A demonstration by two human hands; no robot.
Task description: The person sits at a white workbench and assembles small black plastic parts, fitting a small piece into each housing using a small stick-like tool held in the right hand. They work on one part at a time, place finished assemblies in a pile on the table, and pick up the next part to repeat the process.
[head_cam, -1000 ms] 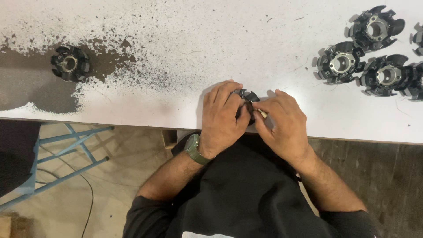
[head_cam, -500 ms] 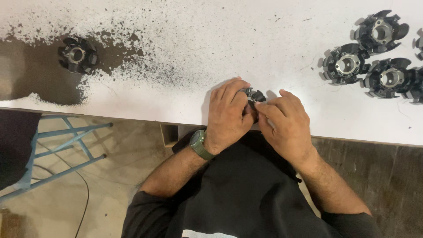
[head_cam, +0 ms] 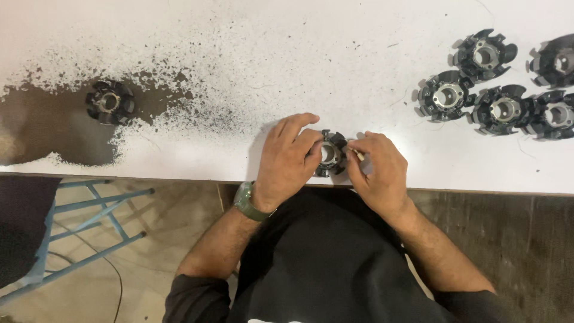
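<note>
- The white table (head_cam: 371,66) fills the upper part of the view; its near edge runs just below the two hands. Its paint is worn away in a dark patch well off to the left of the grip, with black speckles spreading from that patch toward the hands.
- A blue metal frame (head_cam: 84,230) stands on the floor below the table edge, down and well to the left of the grip.
- The person's dark shirt (head_cam: 335,263) lies directly below the grip, with both forearms rising from it to the table edge.
- A cluster of five black finned parts (head_cam: 501,109) with bright metal centres sits on the table, up and well to the right of the grip; the farthest-right ones are cut by the picture's edge.
- The left hand (head_cam: 286,164) wraps the held part from its left side, fingers curled over the top and thumb against the rim, pressing on it. A green wristwatch (head_cam: 246,202) sits on that wrist.
- The right hand (head_cam: 378,170) meets the part from the right, its fingertips pinched together at the rim. A small pale piece shows between those fingers; what it is cannot be told.
- The black finned part (head_cam: 331,154) in the grip is held between both hands, at the near edge of the table; its pale round bore faces up.
- One more lone finned part (head_cam: 109,101) rests on the worn dark patch, well apart to the left of the grip.
</note>
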